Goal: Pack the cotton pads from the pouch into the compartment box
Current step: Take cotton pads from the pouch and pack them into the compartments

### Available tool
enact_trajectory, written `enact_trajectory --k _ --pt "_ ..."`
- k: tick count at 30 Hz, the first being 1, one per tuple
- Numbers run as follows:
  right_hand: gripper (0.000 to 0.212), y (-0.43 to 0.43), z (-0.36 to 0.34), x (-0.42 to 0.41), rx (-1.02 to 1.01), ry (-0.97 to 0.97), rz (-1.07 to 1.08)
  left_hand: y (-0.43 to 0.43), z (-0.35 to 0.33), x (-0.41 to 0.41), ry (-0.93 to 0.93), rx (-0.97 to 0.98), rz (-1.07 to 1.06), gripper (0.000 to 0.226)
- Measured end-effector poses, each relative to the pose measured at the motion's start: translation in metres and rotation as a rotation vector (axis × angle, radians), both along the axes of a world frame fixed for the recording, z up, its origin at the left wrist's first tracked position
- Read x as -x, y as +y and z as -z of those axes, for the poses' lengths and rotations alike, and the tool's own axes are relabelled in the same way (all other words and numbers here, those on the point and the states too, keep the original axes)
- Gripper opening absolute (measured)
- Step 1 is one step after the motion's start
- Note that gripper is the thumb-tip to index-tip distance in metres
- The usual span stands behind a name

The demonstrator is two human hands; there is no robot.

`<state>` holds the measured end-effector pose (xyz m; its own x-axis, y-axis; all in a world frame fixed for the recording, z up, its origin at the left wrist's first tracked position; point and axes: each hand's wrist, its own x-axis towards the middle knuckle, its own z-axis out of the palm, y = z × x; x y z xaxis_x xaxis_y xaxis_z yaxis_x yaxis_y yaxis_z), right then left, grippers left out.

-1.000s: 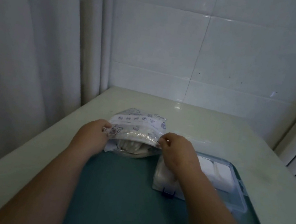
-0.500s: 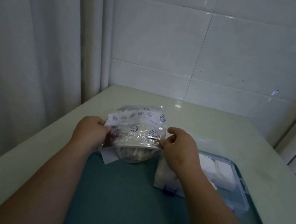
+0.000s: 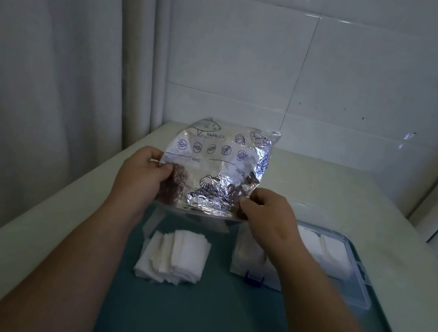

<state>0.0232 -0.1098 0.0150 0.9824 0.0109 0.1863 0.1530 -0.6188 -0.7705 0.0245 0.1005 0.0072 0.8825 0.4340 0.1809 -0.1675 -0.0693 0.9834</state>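
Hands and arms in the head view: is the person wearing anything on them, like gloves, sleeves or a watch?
No. The left hand and right hand are bare: no gloves, rings or watch show. The forearms are bare too, with no sleeve in view down to the picture's edge.

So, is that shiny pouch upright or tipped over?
Tipped upside down: the pouch has its mouth facing down, its print reads inverted, and cotton pads lie heaped on the mat beneath.
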Motion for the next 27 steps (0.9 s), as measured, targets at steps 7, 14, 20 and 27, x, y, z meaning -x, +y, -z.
enact_trajectory --k 7,14,20,27 --pt "0.025 -0.004 0.003 -0.004 -0.044 -0.098 0.019 0.002 0.0 -0.001 -0.04 0.004 -0.019 0.021" --pt "0.022 -0.001 0.01 -0.004 -0.221 -0.113 0.075 0.003 0.004 -0.004 0.029 -0.043 0.022 0.031" --pt "0.019 -0.004 0.009 -0.007 -0.125 -0.071 0.031 0.006 0.013 -0.005 0.079 -0.066 -0.095 0.04" --pt "0.032 -0.006 0.012 -0.009 0.058 -0.037 0.055 0.012 0.02 -0.009 0.154 -0.235 -0.248 0.019"
